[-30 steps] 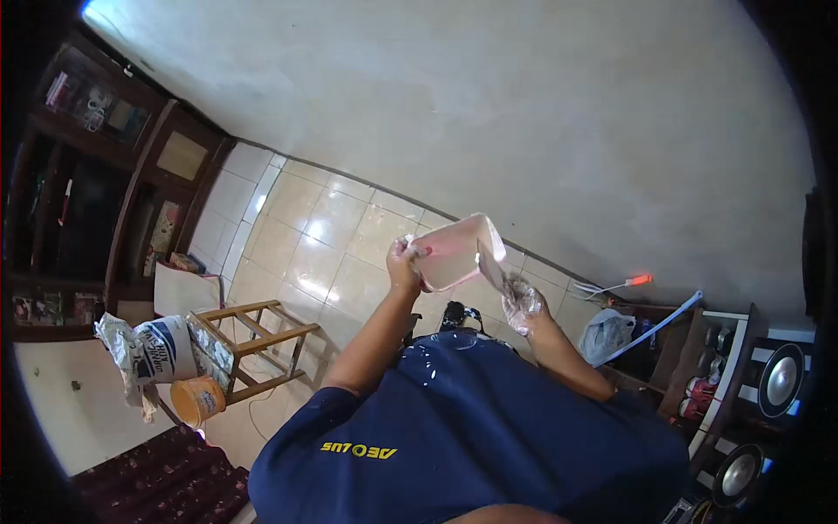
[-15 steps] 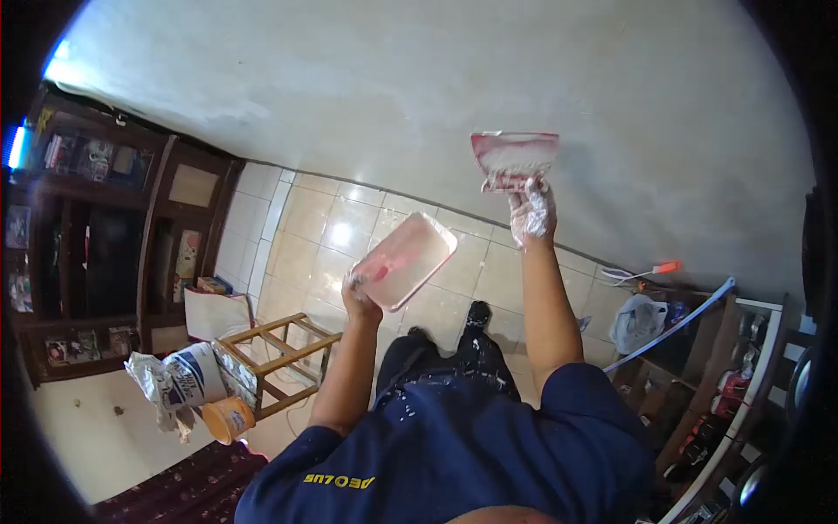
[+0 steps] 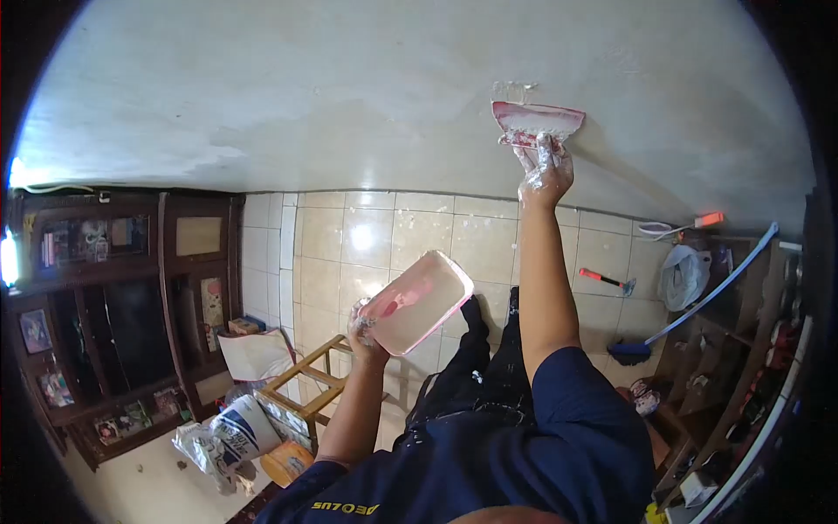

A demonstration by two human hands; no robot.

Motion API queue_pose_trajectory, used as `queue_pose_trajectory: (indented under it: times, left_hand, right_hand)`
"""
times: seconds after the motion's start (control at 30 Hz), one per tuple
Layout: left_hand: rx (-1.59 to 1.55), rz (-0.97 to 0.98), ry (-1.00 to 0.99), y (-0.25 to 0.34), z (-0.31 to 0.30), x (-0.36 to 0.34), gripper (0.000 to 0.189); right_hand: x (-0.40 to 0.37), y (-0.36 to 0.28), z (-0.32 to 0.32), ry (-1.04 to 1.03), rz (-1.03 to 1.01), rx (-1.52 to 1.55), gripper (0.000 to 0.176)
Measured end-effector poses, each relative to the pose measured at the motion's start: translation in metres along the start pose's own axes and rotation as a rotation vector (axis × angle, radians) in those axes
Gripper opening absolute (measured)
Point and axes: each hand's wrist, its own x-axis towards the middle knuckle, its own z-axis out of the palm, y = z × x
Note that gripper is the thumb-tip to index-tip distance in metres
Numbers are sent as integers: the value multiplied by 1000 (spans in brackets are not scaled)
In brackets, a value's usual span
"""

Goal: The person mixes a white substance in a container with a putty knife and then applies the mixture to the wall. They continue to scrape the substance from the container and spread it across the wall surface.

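A pale, patchy wall (image 3: 305,87) fills the upper part. Below it is a glossy beige tiled floor (image 3: 367,236). A dark wooden cabinet (image 3: 113,288) stands at the left, with a wooden stool (image 3: 305,389) and a white sack (image 3: 231,432) near it. A blue-handled broom (image 3: 707,301) leans at the right.

Right hand (image 3: 543,170) holds a red scraper (image 3: 537,118) against the wall (image 3: 305,87)

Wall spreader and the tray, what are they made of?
The spreader looks like thin red plastic, with a semi-translucent blade smeared with white paste. The tray is probably moulded pink plastic: smooth, rounded rim, soft sheen. A paste film hides finer detail.
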Motion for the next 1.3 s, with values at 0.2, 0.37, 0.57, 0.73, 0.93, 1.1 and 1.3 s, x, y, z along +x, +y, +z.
queue_pose_trajectory:
  times: [0.2, 0.37, 0.57, 0.73, 0.93, 1.1, 1.3]
  left_hand:
    - [-120, -116, 99, 25, 30, 14, 40]
    - [-65, -125, 83, 35, 28, 14, 38]
    - [-59, -72, -15, 24, 7, 23, 38]
    - [-76, -109, -34, 19, 4, 25, 35]
    - [-97, -174, 38, 23, 17, 20, 29]
    - [-60, -121, 0, 24, 19, 19, 25]
    - [-69, -130, -1, 17, 4, 28, 24]
  right_hand:
    - [14, 13, -38, -218, 187, -45, 23]
    - [-22, -56, 11, -361, 67, 106, 20]
    - [12, -22, 13, -167, -34, 41, 23]
    - [5, 38, -57, -86, 142, -52, 20]
    - [-38, -6, -46, -258, 155, 93, 28]
    - [-24, -22, 30, -260, -21, 48, 25]
    - [-10, 55, -8, -107, 148, -19, 23]
